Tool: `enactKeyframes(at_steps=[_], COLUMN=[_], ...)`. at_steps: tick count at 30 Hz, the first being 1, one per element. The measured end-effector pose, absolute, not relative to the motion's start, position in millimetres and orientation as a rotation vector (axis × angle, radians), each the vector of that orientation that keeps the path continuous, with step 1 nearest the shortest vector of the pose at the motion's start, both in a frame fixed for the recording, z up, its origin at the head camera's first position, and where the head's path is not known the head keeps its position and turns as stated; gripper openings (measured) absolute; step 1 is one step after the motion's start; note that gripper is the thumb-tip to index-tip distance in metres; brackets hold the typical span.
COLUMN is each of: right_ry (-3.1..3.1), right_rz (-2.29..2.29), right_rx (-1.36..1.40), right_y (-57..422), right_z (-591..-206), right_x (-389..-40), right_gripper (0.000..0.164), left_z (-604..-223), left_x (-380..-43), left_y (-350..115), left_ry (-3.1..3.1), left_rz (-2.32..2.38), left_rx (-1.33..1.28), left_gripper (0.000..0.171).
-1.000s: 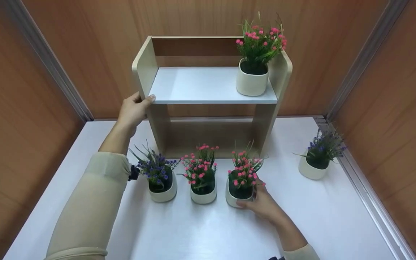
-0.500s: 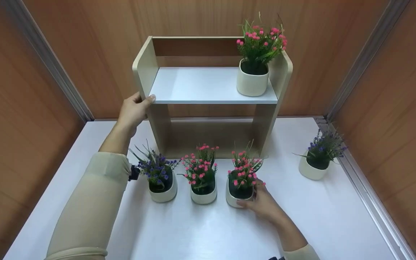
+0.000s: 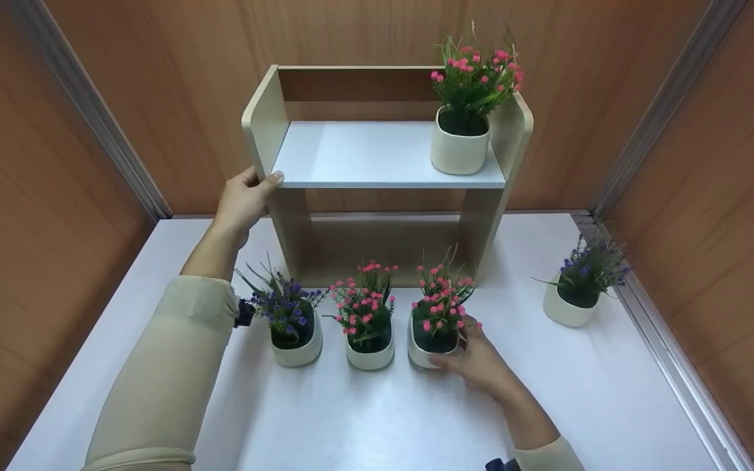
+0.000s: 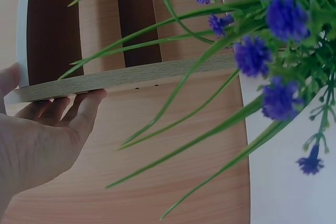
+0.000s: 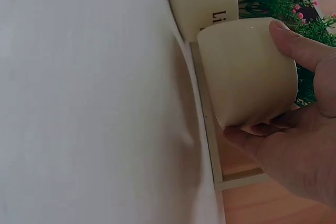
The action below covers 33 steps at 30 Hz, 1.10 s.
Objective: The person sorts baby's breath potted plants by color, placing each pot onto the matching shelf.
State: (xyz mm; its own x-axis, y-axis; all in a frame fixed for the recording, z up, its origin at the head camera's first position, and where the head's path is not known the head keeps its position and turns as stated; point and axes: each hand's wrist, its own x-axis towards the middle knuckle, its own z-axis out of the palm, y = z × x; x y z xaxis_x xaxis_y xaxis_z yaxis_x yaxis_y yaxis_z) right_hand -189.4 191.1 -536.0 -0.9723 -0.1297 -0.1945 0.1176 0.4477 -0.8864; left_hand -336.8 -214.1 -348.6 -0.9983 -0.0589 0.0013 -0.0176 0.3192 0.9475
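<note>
My left hand (image 3: 243,199) grips the left side panel of a two-tier shelf (image 3: 383,186), its thumb at the upper board's front corner. In the left wrist view, the fingers (image 4: 86,111) lie against the panel's outer face. My right hand (image 3: 482,363) holds a white pot with pink flowers (image 3: 439,317), thumb and fingers around its sides. The right wrist view shows this pot (image 5: 249,72) slightly above the white table. To its left stand another pink-flowered pot (image 3: 369,320) and a purple-flowered pot (image 3: 294,327); that pot's leaves (image 4: 210,87) partly cover the left wrist view.
A pink-flowered pot (image 3: 461,140) stands at the right end of the upper board. Another purple-flowered pot (image 3: 570,304) is on the white table (image 3: 324,418) at far right. Wooden panels (image 3: 698,216) enclose the back and sides.
My right hand has raised the pink-flowered pot slightly and moved it a little towards the shelf. The left hand keeps its grip on the shelf.
</note>
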Motion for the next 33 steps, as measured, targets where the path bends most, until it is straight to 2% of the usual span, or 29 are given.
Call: enactKeyframes(at_steps=[8, 14, 25, 33], right_ry=[2.471, 2.514, 2.576, 2.628], right_rz=[-1.541, -1.545, -1.581, -1.543], right_rx=[-0.016, -0.07, -0.285, -0.352], right_y=[190.6, 188.0, 178.3, 167.9], right_z=[-508.0, -490.2, -466.0, -438.8], right_x=[-194.5, -201.9, -212.4, -221.9], right_gripper=[0.124, 0.124, 0.107, 0.105], left_z=[-349.7, -349.4, -349.5, -348.9], left_x=[-338.8, -338.6, -337.4, -337.0], left_y=[-213.4, -213.2, -214.3, -214.6], left_ry=[-2.508, -2.519, -2.521, -2.526], left_rz=[-1.852, -1.835, -1.833, -1.832], left_rx=[0.051, 0.056, 0.064, 0.063], left_gripper=[0.067, 0.067, 0.068, 0.068])
